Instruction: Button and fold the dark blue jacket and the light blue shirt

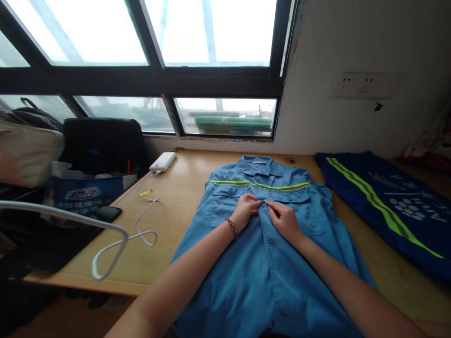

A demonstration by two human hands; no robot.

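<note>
A light blue work shirt (236,263) lies spread front side up on the wooden table, its collar toward the window. A yellow-green reflective stripe crosses its chest above two flap pockets. My left hand (245,210), with a beaded bracelet on the wrist, pinches the front placket just below the stripe. Fingertips of my right hand (284,219) grip the same placket from the other side, nearly touching the left ones. The small spot between the fingers, perhaps a button, is mostly hidden. Further down the placket, buttonholes show.
To the right lies a dark blue garment (373,197) with a reflective stripe. A white power bank (162,162) with a white cable (116,230) is at the left, the cable looping toward me. A black phone (108,214) rests near the table's left edge. Bags and a black chair stand beyond.
</note>
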